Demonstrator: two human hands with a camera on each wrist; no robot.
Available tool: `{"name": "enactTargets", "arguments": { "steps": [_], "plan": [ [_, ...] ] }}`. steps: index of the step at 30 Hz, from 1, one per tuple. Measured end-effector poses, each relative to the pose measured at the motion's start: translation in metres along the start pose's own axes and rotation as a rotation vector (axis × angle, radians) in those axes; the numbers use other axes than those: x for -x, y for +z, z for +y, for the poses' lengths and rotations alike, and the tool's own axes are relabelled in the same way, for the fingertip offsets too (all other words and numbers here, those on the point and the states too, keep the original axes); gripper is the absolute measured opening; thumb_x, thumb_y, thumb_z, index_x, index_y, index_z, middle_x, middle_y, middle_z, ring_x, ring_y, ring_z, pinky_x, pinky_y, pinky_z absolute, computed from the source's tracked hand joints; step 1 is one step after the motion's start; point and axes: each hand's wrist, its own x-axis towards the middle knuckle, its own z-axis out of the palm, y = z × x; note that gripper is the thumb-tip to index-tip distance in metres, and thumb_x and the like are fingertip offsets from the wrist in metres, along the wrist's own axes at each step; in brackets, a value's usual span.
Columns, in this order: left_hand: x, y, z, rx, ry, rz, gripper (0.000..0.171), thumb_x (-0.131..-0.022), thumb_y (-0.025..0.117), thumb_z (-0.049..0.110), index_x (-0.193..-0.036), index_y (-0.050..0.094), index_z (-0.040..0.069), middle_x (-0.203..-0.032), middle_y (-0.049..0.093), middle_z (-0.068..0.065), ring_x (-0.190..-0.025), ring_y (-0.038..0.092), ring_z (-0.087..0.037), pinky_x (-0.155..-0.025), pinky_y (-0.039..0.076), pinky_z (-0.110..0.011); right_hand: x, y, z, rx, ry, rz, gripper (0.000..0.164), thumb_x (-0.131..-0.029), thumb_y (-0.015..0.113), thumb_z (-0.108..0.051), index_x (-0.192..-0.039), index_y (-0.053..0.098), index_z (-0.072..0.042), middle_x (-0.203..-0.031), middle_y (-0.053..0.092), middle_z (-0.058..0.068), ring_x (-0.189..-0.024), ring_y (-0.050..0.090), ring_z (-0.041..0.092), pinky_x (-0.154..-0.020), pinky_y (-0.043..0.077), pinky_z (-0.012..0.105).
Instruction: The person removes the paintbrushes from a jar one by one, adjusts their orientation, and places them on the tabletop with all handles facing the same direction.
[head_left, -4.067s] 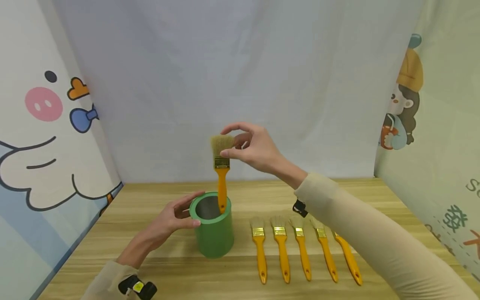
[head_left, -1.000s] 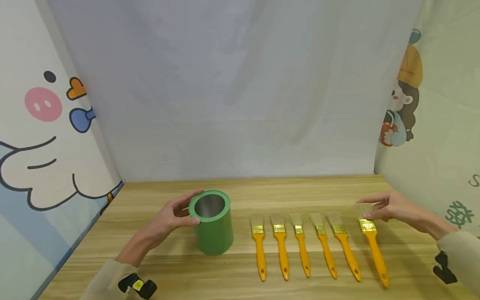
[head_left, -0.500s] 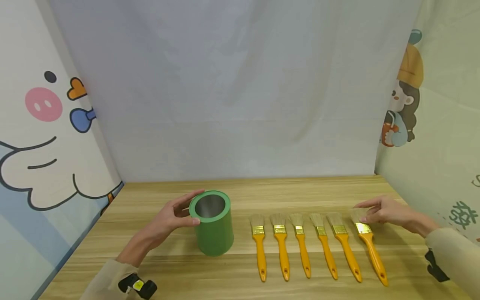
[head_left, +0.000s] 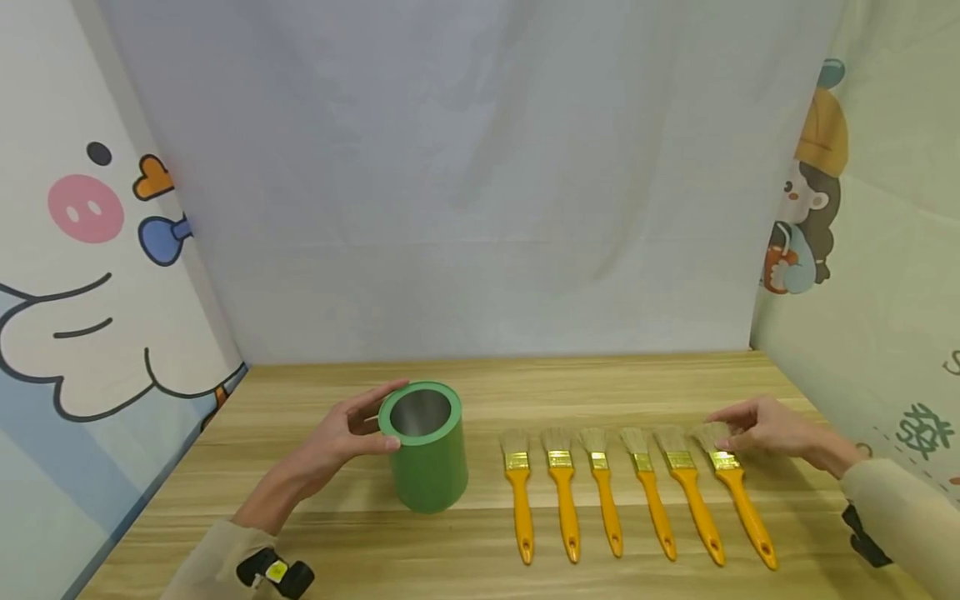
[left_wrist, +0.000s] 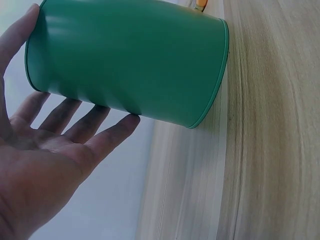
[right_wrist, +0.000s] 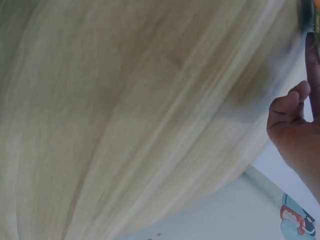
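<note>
A green can (head_left: 429, 479) with a hollow grey inside stands upright on the table. My left hand (head_left: 347, 433) holds it from the left side, thumb at the near rim. In the left wrist view that hand's fingertips touch the can's wall (left_wrist: 125, 60). To the right, my right hand (head_left: 772, 433) pinches the bristle end of the rightmost paintbrush (head_left: 744, 504), whose orange handle points toward me. In the right wrist view only part of the hand (right_wrist: 297, 130) shows, at the right edge.
Several more orange-handled paintbrushes (head_left: 564, 500) lie in a row between the can and the right hand, bristles away from me. A wood-grain table (head_left: 315, 533) reaches back to a pale cloth (head_left: 480, 208). Cartoon-printed cloths hang at both sides.
Earlier the right hand held this paintbrush over the can's mouth. It then brought it to the row's right end and shifted it slightly left. The left hand stayed on the can.
</note>
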Motion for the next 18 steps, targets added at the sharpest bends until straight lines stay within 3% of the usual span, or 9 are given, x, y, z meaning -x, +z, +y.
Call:
{"name": "enactTargets", "arguments": {
  "steps": [8,13,18],
  "plan": [
    [-0.0011,-0.0005,-0.0016,-0.009,-0.003,0.007,0.083,-0.095,0.076,0.011,-0.166,0.033,0.006,-0.161,0.043,-0.02,-0.14,0.048,-0.047,-0.103,0.049,-0.049,-0.0015,0.0021,0.0004,0.081,0.006,0.047,0.049,-0.094,0.079,-0.013,-0.131,0.065,0.016,-0.116,0.072,0.021,-0.084,0.056,0.013,-0.072,0.05,0.029],
    [-0.0012,-0.0005,-0.0018,-0.011,-0.004,0.012,0.081,-0.094,0.077,0.011,-0.165,0.037,0.01,-0.162,0.042,-0.02,-0.14,0.048,-0.047,-0.103,0.05,-0.048,-0.0025,0.0015,-0.0002,0.124,0.032,0.059,0.049,-0.094,0.08,-0.016,-0.131,0.067,0.012,-0.127,0.068,0.027,-0.09,0.056,0.018,-0.076,0.05,0.031],
    [-0.0007,-0.0004,-0.0011,-0.017,-0.006,0.014,0.079,-0.095,0.077,0.012,-0.164,0.04,0.014,-0.163,0.04,-0.019,-0.141,0.047,-0.048,-0.103,0.049,-0.049,-0.0037,0.0009,0.0024,0.142,0.0,0.052,0.046,-0.094,0.08,-0.015,-0.129,0.069,0.012,-0.126,0.069,0.028,-0.094,0.059,0.02,-0.077,0.051,0.03]
  ]
}}
